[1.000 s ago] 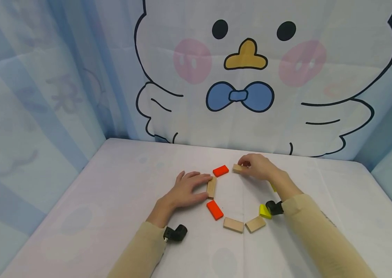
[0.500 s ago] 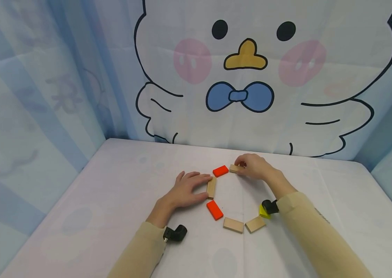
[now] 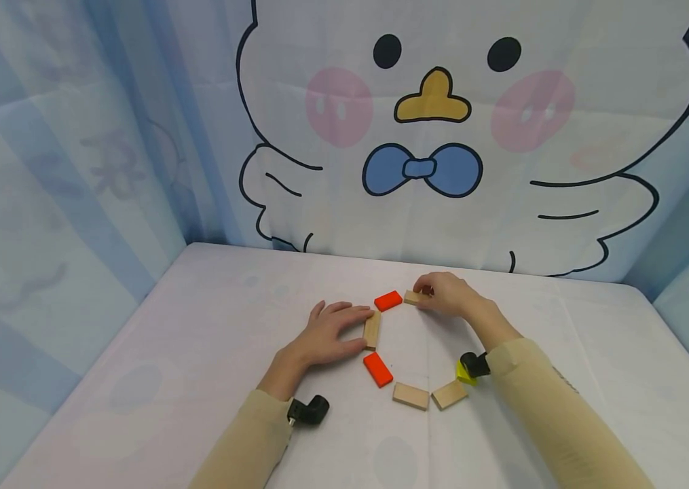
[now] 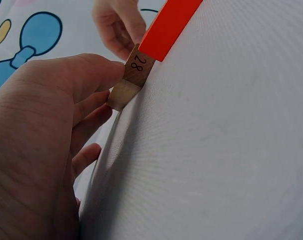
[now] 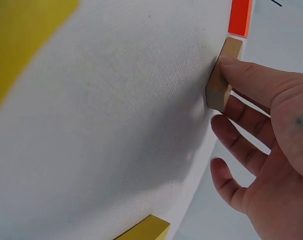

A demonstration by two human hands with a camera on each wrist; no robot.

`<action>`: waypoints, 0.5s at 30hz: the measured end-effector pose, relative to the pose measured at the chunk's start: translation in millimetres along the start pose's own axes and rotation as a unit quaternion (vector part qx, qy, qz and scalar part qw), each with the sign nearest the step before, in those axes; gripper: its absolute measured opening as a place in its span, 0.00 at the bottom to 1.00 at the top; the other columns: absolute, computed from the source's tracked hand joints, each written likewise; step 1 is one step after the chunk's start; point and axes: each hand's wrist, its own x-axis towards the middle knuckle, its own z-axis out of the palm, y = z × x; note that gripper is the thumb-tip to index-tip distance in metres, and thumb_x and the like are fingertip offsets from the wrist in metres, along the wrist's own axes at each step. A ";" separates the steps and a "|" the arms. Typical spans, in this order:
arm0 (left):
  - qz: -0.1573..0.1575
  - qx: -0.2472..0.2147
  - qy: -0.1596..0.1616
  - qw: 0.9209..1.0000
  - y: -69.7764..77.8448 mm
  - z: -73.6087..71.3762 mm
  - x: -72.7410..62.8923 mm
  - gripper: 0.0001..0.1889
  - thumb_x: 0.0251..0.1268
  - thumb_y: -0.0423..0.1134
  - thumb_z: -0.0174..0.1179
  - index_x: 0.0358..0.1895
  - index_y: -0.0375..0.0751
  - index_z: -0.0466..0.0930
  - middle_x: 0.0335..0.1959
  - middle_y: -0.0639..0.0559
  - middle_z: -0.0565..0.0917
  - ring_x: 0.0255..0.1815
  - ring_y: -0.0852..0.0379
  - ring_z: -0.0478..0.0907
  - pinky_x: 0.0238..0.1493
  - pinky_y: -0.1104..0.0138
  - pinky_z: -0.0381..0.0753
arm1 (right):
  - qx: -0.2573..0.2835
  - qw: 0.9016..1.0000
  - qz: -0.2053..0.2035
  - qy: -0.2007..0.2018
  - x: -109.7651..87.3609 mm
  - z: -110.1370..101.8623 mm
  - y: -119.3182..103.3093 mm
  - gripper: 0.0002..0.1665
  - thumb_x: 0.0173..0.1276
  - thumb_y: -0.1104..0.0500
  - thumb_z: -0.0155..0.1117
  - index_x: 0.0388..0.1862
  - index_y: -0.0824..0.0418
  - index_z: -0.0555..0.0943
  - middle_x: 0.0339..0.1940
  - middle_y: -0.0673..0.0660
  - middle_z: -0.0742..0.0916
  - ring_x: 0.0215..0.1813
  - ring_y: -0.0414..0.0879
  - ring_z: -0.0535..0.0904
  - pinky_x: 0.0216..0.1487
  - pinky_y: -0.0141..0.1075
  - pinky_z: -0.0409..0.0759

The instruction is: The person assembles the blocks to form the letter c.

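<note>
In the head view, a ring of wooden and coloured blocks lies on the white table (image 3: 295,278). My left hand (image 3: 327,334) grips a plain wooden block (image 3: 372,331) on the ring's left side, index finger at its far end and thumb at its near end. The number 28 shows on that block in the left wrist view. At the far side my right hand (image 3: 449,293) pinches another plain wooden block (image 5: 225,75) between thumb and fingers. This one stands end-on beside a red block (image 3: 388,301), a narrow gap between them.
A second red block (image 3: 377,369) and two plain wooden blocks (image 3: 410,396) form the near side of the ring. A yellow block (image 3: 465,373) sits partly behind the right wrist camera (image 3: 475,364). Behind the table hangs a printed cloth (image 3: 332,204).
My right hand has slid its wooden block a little to the left, closer to the far red block, and then stayed there. The left hand has kept its place.
</note>
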 end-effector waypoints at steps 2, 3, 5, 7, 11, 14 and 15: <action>0.001 0.000 0.000 1.000 0.0 0.0 -0.2 0.30 0.68 0.54 0.58 0.73 0.58 0.71 0.73 0.57 0.71 0.76 0.49 0.58 0.75 0.40 0.38 | 0.000 1.000 0.000 0.000 -0.3 0.2 -0.2 0.16 0.68 0.62 0.70 0.53 0.65 0.83 0.41 0.57 0.83 0.44 0.52 0.76 0.52 0.47 0.77; 0.001 0.000 0.000 1.000 -0.1 0.1 -0.3 0.30 0.68 0.54 0.58 0.73 0.58 0.71 0.73 0.57 0.71 0.76 0.49 0.58 0.75 0.40 0.38 | 0.000 1.000 0.000 -0.001 -0.3 0.3 -0.1 0.16 0.68 0.62 0.70 0.53 0.65 0.83 0.41 0.57 0.83 0.44 0.53 0.76 0.52 0.47 0.77; 0.002 0.000 0.001 1.000 -0.1 0.2 -0.3 0.30 0.68 0.54 0.57 0.73 0.58 0.72 0.73 0.57 0.71 0.76 0.49 0.58 0.74 0.40 0.38 | 0.001 1.000 0.000 -0.001 -0.6 0.3 -0.1 0.16 0.68 0.62 0.70 0.53 0.65 0.83 0.41 0.57 0.83 0.44 0.53 0.76 0.52 0.47 0.78; 0.002 -0.002 0.001 1.000 -0.1 0.4 -0.4 0.30 0.68 0.54 0.57 0.73 0.58 0.72 0.73 0.57 0.71 0.76 0.49 0.58 0.74 0.40 0.38 | 0.001 1.000 0.000 -0.001 -1.4 0.2 -0.3 0.16 0.68 0.62 0.70 0.53 0.65 0.83 0.41 0.58 0.83 0.44 0.53 0.76 0.52 0.47 0.78; 0.003 -0.002 0.001 1.000 0.2 0.3 -0.5 0.30 0.68 0.54 0.57 0.73 0.58 0.72 0.73 0.57 0.71 0.76 0.48 0.58 0.74 0.40 0.38 | 0.004 1.000 0.002 -0.003 -2.4 -0.4 -0.3 0.16 0.68 0.62 0.70 0.53 0.65 0.82 0.42 0.58 0.83 0.44 0.53 0.76 0.52 0.47 0.77; 0.003 -0.002 0.002 1.000 0.5 -0.2 -0.5 0.30 0.68 0.54 0.58 0.73 0.58 0.72 0.73 0.57 0.72 0.76 0.48 0.58 0.74 0.40 0.38 | 0.008 1.000 0.005 -0.005 -3.0 -1.9 0.3 0.18 0.68 0.60 0.69 0.55 0.64 0.82 0.43 0.58 0.82 0.45 0.53 0.76 0.52 0.46 0.78; 0.004 -0.002 0.002 1.000 0.5 -0.3 -0.6 0.30 0.68 0.54 0.58 0.73 0.58 0.72 0.73 0.57 0.72 0.76 0.48 0.58 0.74 0.40 0.38 | 0.009 1.000 0.007 -0.006 -3.4 -2.7 0.5 0.18 0.69 0.60 0.69 0.55 0.64 0.82 0.43 0.58 0.82 0.45 0.53 0.76 0.51 0.46 0.78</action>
